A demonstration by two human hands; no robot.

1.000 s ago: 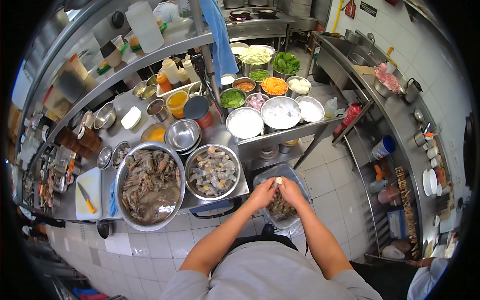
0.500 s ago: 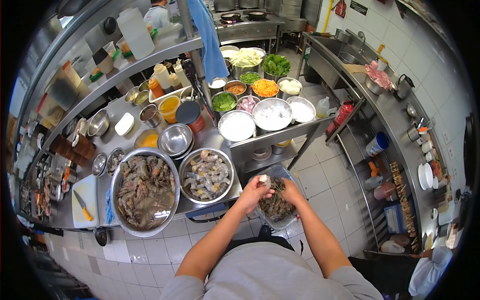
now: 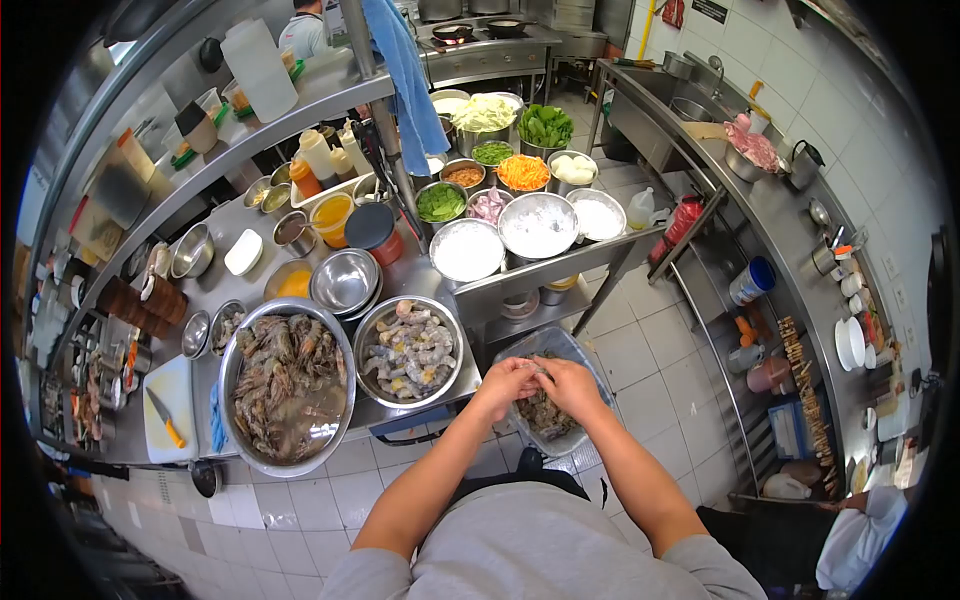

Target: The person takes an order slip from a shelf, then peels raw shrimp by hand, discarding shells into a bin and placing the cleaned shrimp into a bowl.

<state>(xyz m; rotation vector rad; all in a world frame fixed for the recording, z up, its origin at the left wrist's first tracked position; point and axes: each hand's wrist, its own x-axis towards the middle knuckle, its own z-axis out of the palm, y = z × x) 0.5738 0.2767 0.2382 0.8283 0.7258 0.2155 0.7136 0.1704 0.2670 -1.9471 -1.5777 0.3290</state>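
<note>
A shrimp (image 3: 541, 374), mostly hidden by the fingers, is pinched between the left hand (image 3: 508, 385) and the right hand (image 3: 572, 386), which are brought together at the fingertips. Both hands are closed on it, the fingers bent inward; how much of its shell is left cannot be told. It is held above a clear plastic tub (image 3: 568, 340), in which a heap of dark shrimp scraps (image 3: 548, 416) can be seen directly below the hands.

To the left of the tub, just beside it at the edge of the counter (image 3: 228, 285), a steel bowl (image 3: 455, 345) is filled with pale grey shrimp pieces (image 3: 410, 350). Next to that bowl, a larger basin (image 3: 300, 466) is loaded with whole, dark shrimp (image 3: 280, 360), partly covered by murky liquid (image 3: 315, 425). Farther left, a knife (image 3: 165, 417) with an orange handle is laid on a white cutting board (image 3: 180, 385).

Behind the bowls, nested steel bowls (image 3: 345, 280) are stacked. Beyond the tub, pans of white powder (image 3: 468, 250) are lined up, backed by containers of shredded carrot (image 3: 524, 173) and leafy greens (image 3: 546, 126). A blue cloth (image 3: 395, 90) is hung from the shelf post.
</note>
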